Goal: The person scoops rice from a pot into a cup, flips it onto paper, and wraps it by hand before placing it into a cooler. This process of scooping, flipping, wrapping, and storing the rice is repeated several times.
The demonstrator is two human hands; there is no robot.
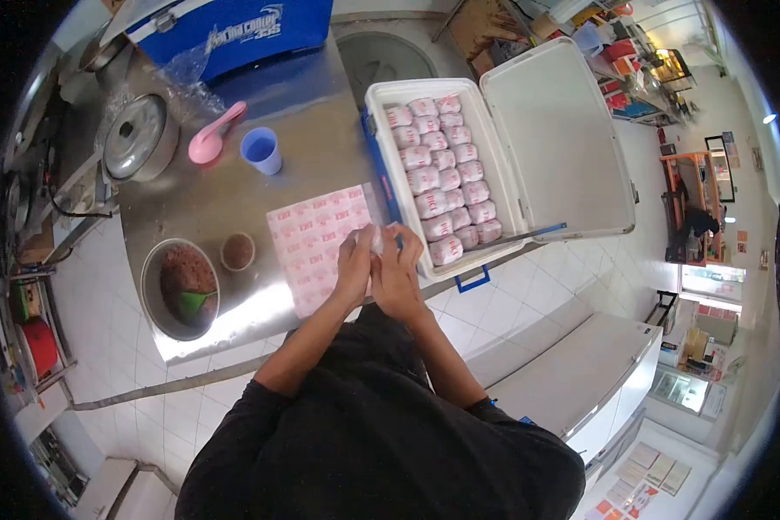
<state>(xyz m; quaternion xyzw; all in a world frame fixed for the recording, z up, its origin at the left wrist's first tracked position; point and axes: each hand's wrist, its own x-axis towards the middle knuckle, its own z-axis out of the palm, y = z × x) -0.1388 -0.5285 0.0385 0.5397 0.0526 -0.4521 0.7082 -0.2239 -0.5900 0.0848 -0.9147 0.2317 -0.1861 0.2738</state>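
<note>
Close together, my left hand and my right hand are closed around a small paper-wrapped bundle, mostly hidden by my fingers. They are over the right edge of a stack of pink-and-white printed wrapping paper on the steel table. Beside them, an open white cooler box holds rows of similar wrapped bundles with red lettering. Left of the paper stands a small cup of brownish rice. Farther left is a metal pot of the same rice, with a green scoop in it.
A purple cup, a pink ladle and a lidded pot stand toward the back of the table. Behind them is a blue cooler. The white cooler's lid leans open to the right.
</note>
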